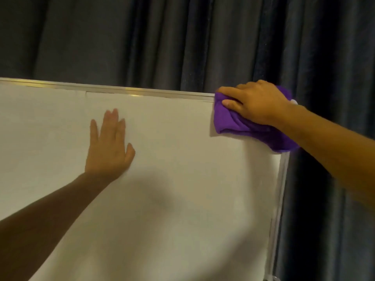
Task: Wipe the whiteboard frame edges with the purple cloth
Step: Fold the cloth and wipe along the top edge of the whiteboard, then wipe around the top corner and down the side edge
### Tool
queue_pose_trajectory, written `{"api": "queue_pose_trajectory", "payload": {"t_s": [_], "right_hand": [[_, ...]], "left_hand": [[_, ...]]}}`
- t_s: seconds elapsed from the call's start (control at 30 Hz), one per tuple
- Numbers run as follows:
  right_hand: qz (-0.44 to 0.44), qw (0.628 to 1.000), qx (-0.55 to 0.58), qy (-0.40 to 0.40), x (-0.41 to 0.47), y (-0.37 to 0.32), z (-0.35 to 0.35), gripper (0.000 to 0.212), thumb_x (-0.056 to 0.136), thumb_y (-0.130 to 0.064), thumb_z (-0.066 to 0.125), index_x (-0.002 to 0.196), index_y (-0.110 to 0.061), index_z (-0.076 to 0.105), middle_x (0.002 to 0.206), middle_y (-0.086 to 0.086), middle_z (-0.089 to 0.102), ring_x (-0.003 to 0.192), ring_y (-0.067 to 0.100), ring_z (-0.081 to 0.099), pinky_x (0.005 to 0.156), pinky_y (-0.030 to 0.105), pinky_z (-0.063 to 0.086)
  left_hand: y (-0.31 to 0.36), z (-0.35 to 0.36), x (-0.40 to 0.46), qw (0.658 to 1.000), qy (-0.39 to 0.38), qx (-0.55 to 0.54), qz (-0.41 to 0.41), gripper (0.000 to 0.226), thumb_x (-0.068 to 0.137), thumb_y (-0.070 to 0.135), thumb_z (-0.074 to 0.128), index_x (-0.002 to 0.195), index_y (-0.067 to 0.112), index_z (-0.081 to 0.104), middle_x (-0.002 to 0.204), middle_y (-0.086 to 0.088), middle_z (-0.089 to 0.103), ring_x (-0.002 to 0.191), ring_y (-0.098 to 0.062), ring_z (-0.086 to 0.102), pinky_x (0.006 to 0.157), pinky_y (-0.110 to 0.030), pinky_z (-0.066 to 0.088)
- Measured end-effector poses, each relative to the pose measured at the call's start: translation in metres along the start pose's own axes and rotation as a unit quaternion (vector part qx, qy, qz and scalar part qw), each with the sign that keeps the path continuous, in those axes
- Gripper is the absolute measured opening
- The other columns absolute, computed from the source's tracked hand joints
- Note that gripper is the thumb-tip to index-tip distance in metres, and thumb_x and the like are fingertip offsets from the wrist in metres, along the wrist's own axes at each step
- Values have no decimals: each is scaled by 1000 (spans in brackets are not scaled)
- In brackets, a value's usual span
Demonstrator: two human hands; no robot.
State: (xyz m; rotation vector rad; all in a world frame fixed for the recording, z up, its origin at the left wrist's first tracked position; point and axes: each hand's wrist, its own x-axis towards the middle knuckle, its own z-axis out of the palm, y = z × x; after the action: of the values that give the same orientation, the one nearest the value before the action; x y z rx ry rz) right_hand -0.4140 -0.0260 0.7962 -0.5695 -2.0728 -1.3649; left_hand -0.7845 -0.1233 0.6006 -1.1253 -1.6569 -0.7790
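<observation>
A whiteboard point(172, 179) with a thin metal frame fills the lower left of the head view. Its top frame edge point(121, 90) runs from the far left to the upper right corner, and its right frame edge point(281, 189) runs down from there. My right hand point(257, 102) grips a bunched purple cloth point(239, 126) and presses it over the top right corner of the frame, hiding that corner. My left hand point(110, 145) lies flat on the board's white surface, fingers apart, holding nothing.
Dark blue-grey curtains point(182, 41) hang in folds behind the board and to its right. A bit of the board's stand shows at the bottom right point(272, 277).
</observation>
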Motion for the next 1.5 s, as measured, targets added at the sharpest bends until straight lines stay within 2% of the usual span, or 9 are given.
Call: {"api": "queue_pose_trajectory", "payload": {"t_s": [0.17, 0.37, 0.53, 0.67, 0.8, 0.97, 1.2, 1.3, 1.5], "right_hand": [[-34, 995, -28, -93, -2, 28, -16, 59, 94, -70, 17, 148, -47, 22, 134, 4, 60, 112, 33, 60, 85, 44, 50], [1, 989, 18, -149, -30, 66, -23, 57, 92, -71, 26, 146, -53, 23, 136, 3, 58, 114, 31, 58, 89, 44, 48], [59, 976, 190, -85, -56, 81, -2, 55, 92, -68, 31, 143, -49, 33, 132, 0, 59, 109, 21, 58, 87, 31, 44], [129, 937, 323, -27, -66, 80, 15, 48, 90, -69, 40, 136, -56, 38, 123, -23, 53, 90, -9, 51, 74, 6, 36], [187, 896, 394, 81, -82, 63, 31, 45, 95, -60, 46, 139, -53, 41, 122, -37, 46, 100, -19, 49, 83, -1, 34], [272, 852, 398, 205, -100, 26, 54, 43, 103, -44, 41, 146, -45, 38, 128, 3, 61, 109, 8, 55, 98, 23, 43], [308, 775, 479, 275, -107, -2, 66, 47, 103, -40, 44, 150, -35, 36, 143, -5, 49, 118, 0, 48, 96, 9, 39], [303, 761, 494, 291, -109, -9, 65, 49, 103, -39, 45, 151, -33, 34, 148, -6, 45, 123, -2, 44, 96, 3, 36], [334, 755, 488, 284, -122, -26, 67, 56, 102, -44, 43, 154, -36, 23, 148, -5, 45, 123, 9, 50, 99, 26, 46]], "left_hand": [[110, -31, 16, 984, 16, -12, 179, 72, 102, 49, 31, 167, 20, 15, 177, -9, -4, 164, -31, -7, 132, -60, 4], [214, -47, 31, 976, 35, -49, 208, 68, 101, 52, 36, 163, 25, 31, 176, -8, 12, 164, -33, 7, 130, -62, 11], [233, -22, 33, 972, 49, -62, 221, 69, 103, 52, 29, 166, 24, 20, 177, -6, 9, 164, -33, 5, 130, -62, 13], [229, -3, 33, 974, 57, -72, 206, 70, 104, 55, 23, 167, 27, 7, 175, 0, -8, 164, -30, -2, 131, -61, 8], [229, 3, 33, 975, 66, -78, 199, 68, 105, 53, 22, 167, 26, 13, 176, -4, 4, 164, -32, 4, 130, -63, 11], [229, 5, 33, 979, 64, -66, 180, 68, 103, 51, 23, 165, 21, 24, 175, -10, 13, 162, -37, 11, 127, -68, 18], [221, 2, 31, 981, 69, -59, 174, 71, 104, 55, 13, 163, 18, 28, 174, -13, 18, 161, -40, 14, 126, -69, 18], [218, 0, 30, 980, 81, -54, 174, 68, 103, 51, 22, 162, 17, 26, 174, -14, 19, 161, -41, 16, 126, -70, 19], [219, -2, 29, 981, 89, -49, 166, 68, 102, 51, 23, 162, 20, 23, 175, -12, 16, 162, -39, 13, 127, -69, 17]]}}
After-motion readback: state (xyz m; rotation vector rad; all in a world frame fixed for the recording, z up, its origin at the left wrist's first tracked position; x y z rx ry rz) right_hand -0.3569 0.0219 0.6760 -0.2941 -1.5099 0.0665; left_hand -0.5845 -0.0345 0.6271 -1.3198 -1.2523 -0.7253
